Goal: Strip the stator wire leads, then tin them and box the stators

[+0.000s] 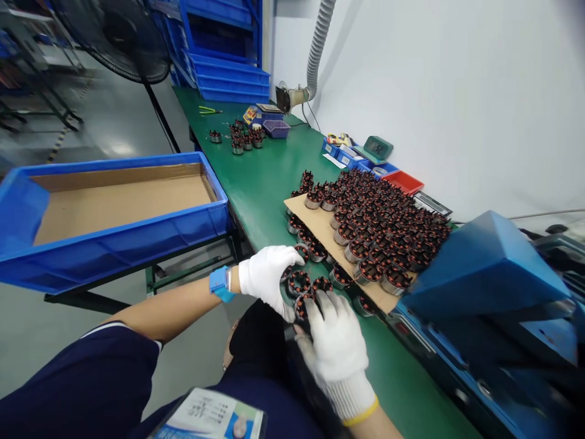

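Note:
Several motor stators (299, 282), steel rings with black and copper-orange windings, stand in a tight cluster at the near edge of the green table. Curved round the cluster's left side is my left hand (269, 274), white-gloved, its fingers behind and thumb in front. My right hand (336, 338), also gloved, grips the cluster from the front right, fingers over the nearest stator and thumb low at its side. The fingers partly hide that stator. Just beyond, a cardboard sheet (315, 221) bears many more stators (379, 225) and rests on a lower layer of them.
To the left stands a blue crate (114, 235) lined with cardboard. A blue machine (493, 292) is close on my right. Farther back are more stators (247, 141), green-handled pliers (209, 110), small bins (402, 182), a duct hose (317, 52) and a fan (116, 33).

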The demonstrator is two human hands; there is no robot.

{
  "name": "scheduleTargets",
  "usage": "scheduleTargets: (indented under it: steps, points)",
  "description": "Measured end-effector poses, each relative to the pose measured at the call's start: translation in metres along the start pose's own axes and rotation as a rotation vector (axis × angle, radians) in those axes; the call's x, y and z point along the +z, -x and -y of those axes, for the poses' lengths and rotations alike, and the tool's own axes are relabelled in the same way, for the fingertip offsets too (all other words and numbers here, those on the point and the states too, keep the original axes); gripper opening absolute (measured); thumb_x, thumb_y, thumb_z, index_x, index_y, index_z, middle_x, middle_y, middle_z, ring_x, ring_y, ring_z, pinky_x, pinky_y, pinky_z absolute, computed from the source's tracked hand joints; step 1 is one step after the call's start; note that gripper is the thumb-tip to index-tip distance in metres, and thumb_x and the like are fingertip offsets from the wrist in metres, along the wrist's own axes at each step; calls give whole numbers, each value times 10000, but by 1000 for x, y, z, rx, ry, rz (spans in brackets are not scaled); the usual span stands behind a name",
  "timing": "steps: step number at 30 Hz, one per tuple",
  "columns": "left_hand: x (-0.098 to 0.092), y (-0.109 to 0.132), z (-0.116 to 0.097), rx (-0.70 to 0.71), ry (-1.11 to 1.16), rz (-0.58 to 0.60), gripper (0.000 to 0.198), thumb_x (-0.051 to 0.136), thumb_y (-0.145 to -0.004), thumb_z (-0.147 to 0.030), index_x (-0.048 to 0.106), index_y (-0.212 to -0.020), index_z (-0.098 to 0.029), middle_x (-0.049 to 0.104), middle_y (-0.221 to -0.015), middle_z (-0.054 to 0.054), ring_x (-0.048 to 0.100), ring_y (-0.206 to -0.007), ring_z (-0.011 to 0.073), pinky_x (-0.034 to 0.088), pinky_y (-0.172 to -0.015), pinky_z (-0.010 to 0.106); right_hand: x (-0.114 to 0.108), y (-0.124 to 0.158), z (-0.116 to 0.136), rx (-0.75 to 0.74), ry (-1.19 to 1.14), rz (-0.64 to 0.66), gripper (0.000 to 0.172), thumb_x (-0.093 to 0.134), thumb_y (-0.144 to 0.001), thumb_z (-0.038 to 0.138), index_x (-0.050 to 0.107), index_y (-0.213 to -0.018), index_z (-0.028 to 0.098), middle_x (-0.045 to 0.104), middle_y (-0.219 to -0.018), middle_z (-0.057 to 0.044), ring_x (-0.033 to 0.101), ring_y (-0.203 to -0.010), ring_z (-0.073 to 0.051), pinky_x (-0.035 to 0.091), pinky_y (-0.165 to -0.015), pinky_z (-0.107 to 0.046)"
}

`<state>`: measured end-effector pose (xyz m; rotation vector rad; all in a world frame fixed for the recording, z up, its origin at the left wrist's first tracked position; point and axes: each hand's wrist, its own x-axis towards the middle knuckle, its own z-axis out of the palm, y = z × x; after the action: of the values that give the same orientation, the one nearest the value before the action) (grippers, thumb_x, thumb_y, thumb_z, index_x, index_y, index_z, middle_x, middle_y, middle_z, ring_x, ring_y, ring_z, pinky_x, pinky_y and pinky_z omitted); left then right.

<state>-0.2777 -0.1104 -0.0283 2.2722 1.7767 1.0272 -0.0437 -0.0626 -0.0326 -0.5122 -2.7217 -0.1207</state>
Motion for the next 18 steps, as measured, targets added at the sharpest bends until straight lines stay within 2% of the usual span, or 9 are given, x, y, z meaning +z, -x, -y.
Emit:
scheduleTargets:
  steps: [4,6,8,11,15,18]
  points:
    - [14,2,-17,72,13,-111,1032,706,-426,-833,495,-1208,-194,669,-1117,127,694,-945,286,556,-847,395,-10,20,-10,30,57,-24,387,660,-794,375,650,-1104,143,650,-1137,-157,551,-1043,-332,434,-966,-529]
    - [17,2,-22,46,-23,-121,1094,690,-453,-839,452,-1295,-183,638,-1206,163,676,-1028,313,541,-901,418,-12,24,-15,73,85,-33,391,656,-801,400,660,-1085,131,656,-1112,-164,559,-1030,-333,434,-969,-532]
    - [18,0,-25,-32,-69,-82,1135,674,-477,-842,417,-1355,-170,629,-1219,176,668,-1040,330,533,-904,438,-14,24,-17,118,109,-33,411,650,-806,444,668,-1067,126,659,-1098,-168,566,-1016,-331,430,-977,-535]
    - [19,-2,-26,-89,-102,-37,1123,657,-484,-851,438,-1349,-168,669,-1113,149,685,-942,315,538,-834,426,-15,21,-17,171,128,-9,455,668,-781,514,680,-1021,128,663,-1072,-168,572,-991,-326,425,-985,-533]
    - [24,-1,-33,-4,-134,-26,1030,612,-498,-880,529,-1249,-180,696,-956,103,677,-797,278,515,-724,392,-19,22,-14,206,148,4,471,708,-740,535,686,-987,135,670,-1056,-164,569,-998,-327,425,-988,-522]
    - [31,-7,-38,42,-175,12,1031,575,-505,-901,561,-1221,-160,680,-865,89,637,-709,260,475,-653,384,-21,27,-15,194,142,-9,415,708,-742,524,683,-906,144,675,-1041,-154,574,-985,-320,440,-976,-508]
